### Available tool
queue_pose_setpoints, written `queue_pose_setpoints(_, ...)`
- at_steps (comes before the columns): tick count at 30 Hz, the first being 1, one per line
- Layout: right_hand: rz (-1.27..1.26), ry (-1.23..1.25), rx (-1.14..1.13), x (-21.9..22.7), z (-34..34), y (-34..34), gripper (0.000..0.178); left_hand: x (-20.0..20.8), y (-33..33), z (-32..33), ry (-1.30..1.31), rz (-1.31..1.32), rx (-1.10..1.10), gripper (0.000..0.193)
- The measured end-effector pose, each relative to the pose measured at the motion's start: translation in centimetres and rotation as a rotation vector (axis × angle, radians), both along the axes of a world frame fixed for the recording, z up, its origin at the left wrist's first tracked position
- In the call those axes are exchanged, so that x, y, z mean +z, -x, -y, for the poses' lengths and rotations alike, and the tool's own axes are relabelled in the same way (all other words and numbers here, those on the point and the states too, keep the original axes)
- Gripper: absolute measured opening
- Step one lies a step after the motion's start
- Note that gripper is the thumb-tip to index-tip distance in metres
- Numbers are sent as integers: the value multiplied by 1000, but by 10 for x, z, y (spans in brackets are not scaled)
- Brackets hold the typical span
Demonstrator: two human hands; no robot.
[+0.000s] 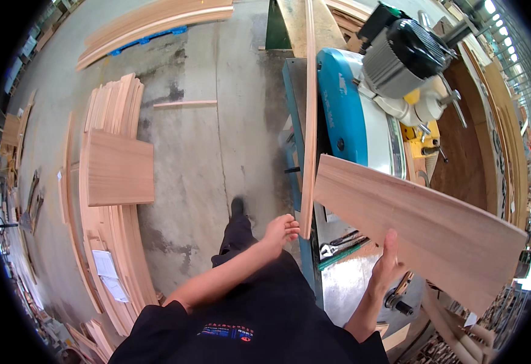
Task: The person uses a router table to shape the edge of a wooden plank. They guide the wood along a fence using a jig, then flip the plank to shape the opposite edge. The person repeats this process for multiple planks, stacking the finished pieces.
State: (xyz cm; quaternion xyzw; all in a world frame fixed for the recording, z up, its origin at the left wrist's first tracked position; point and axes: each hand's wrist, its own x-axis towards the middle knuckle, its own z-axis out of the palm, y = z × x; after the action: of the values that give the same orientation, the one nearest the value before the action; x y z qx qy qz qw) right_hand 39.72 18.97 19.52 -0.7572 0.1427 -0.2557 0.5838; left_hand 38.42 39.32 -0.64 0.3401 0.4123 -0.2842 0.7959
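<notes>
My right hand (388,261) grips the lower edge of a wide, flat wooden board (423,224), thumb up against its face. The board slants from the machine down to the right, its left end close to a long narrow wooden strip (309,121). My left hand (282,230) hangs beside the strip's near end, fingers loosely curled with nothing seen in them. Whether its fingertips touch the strip, I cannot tell. Beyond the board stands a blue and white woodworking machine (353,115) with a grey and black motor (405,57) on top.
An adjustable wrench (328,249) lies on the machine's lower shelf. On the left, stacked planks (110,233) carry shorter boards (121,168) and paper sheets (110,276). A thin stick (185,104) lies on the concrete floor. More long planks (156,24) rest on a blue pallet (150,40) farther off.
</notes>
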Motion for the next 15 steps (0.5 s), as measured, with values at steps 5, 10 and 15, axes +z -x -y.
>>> queue_pose_setpoints(5, -42, 71, -43, 0, -59, -98, 60, -40, -80, -52, -129, 179, -125, 26)
queue_pose_setpoints(10, -61, 90, 44, -8, -101, -180, 56, -56, -159, -81, -251, 379, -264, 24)
queue_pose_setpoints(15, -129, 176, -3, -15, -121, -213, 55, -53, -194, -84, -467, 471, -490, 50)
